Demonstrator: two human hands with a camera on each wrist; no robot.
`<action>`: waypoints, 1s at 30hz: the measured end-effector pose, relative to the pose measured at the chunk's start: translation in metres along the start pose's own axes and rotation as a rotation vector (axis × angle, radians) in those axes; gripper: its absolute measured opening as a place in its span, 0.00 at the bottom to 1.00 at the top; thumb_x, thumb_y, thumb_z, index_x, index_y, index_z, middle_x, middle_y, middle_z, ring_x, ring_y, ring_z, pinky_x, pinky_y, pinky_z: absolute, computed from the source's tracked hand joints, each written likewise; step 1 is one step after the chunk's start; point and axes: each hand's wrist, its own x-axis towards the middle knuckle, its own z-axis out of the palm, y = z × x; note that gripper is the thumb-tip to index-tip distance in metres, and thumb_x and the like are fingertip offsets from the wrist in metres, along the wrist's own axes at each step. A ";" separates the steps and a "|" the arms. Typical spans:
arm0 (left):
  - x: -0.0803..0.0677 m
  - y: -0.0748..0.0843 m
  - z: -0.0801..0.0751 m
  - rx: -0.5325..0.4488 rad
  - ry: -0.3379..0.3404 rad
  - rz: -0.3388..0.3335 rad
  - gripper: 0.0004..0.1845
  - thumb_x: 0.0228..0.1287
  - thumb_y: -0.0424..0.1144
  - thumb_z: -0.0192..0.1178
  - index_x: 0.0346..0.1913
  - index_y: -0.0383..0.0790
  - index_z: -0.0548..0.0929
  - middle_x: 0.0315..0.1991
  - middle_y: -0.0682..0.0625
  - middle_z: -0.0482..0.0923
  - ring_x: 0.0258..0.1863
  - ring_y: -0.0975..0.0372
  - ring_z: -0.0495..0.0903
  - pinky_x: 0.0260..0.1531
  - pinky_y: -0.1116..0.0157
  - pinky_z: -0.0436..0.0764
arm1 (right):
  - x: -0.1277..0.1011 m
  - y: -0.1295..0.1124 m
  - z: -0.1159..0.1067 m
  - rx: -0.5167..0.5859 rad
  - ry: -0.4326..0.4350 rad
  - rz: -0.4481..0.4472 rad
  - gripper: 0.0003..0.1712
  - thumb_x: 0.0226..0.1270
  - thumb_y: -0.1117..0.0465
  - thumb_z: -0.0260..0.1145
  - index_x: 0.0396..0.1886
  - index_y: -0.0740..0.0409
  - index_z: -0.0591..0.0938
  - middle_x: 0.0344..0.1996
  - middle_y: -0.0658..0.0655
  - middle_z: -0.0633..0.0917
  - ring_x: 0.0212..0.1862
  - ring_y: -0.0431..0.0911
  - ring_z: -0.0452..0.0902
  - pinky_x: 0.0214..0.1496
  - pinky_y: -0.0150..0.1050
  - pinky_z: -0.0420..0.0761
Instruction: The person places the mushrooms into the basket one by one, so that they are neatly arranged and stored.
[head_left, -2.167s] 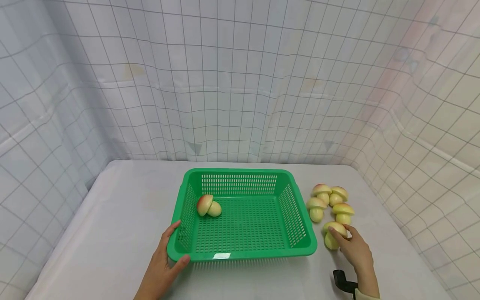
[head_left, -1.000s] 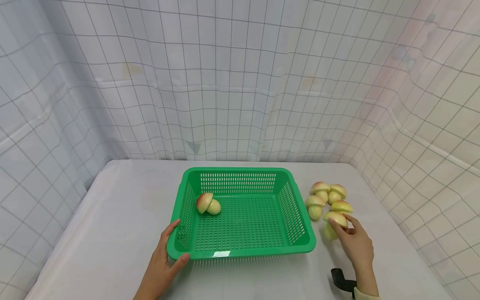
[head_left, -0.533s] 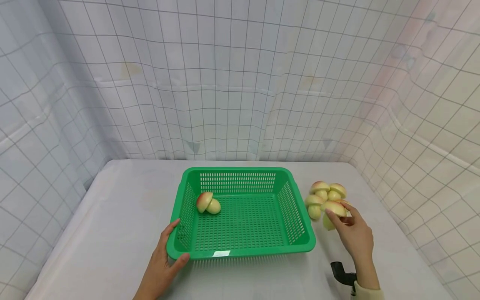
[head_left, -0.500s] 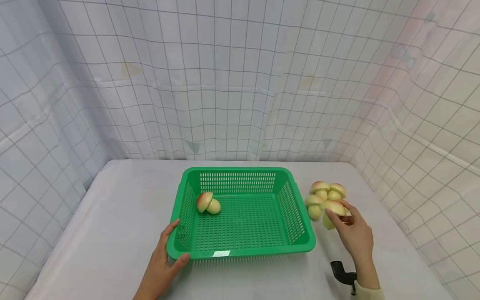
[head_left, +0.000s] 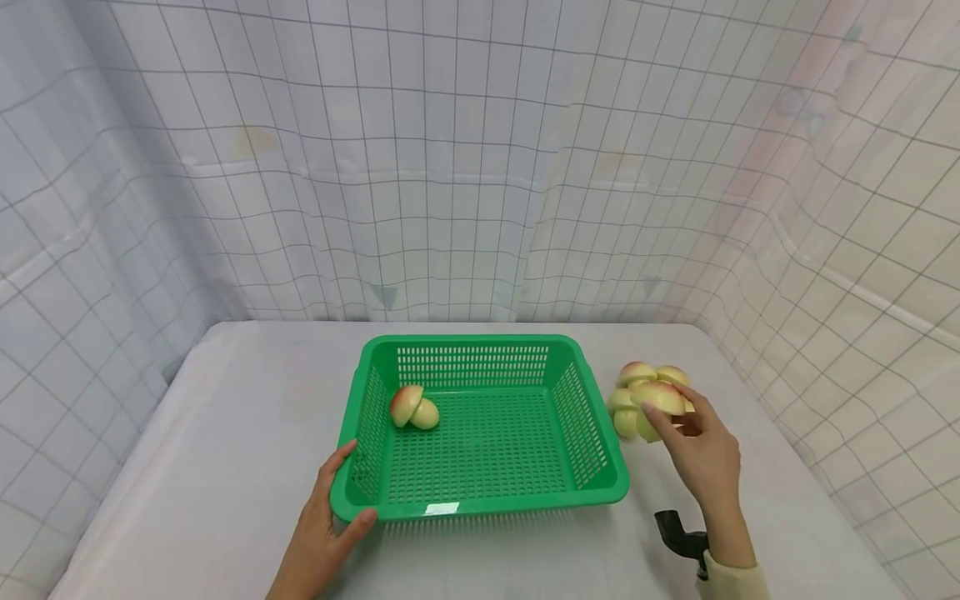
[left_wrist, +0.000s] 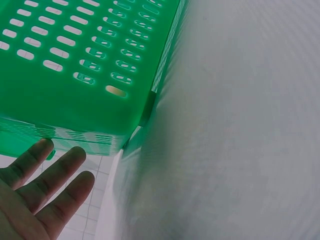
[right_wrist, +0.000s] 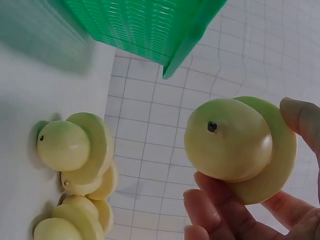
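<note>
The right hand (head_left: 705, 454) pinched a mushroom (head_left: 657, 402) between thumb and fingers, holding it up off the table (head_left: 210, 450), right of the basket (head_left: 525, 502). It was smooth and faintly glossy: a domed cap, blushed red over pale yellow, on a rounded yellow-green stalk with 1 dark spot at its end. The left hand (head_left: 318, 525) was not closed round anything; its fingers lay straight and spread at the basket's near left corner, thumb against the rim.

The basket was green plastic, a rectangle with rounded corners, its walls and floor pierced by rows of slots. Inside, near its left wall, 1 other mushroom (head_left: 414, 408) lay tipped over. A pile (head_left: 636, 372) of 4 more sat close together to the right, partly hidden behind the right hand's load. The basket's right wall stood between that hand and the inside. A rumpled white sheet (head_left: 375, 167) with thin grey squares hung on 3 sides. A black device (head_left: 678, 537) and cream sleeve (head_left: 733, 581) showed at the right wrist.
</note>
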 end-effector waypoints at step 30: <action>0.000 0.000 0.000 0.019 0.000 -0.013 0.43 0.61 0.41 0.63 0.73 0.63 0.50 0.71 0.41 0.52 0.67 0.45 0.55 0.54 0.40 0.62 | 0.022 -0.046 0.012 0.095 -0.200 -0.316 0.33 0.55 0.45 0.72 0.61 0.46 0.76 0.34 0.53 0.86 0.34 0.44 0.81 0.31 0.39 0.77</action>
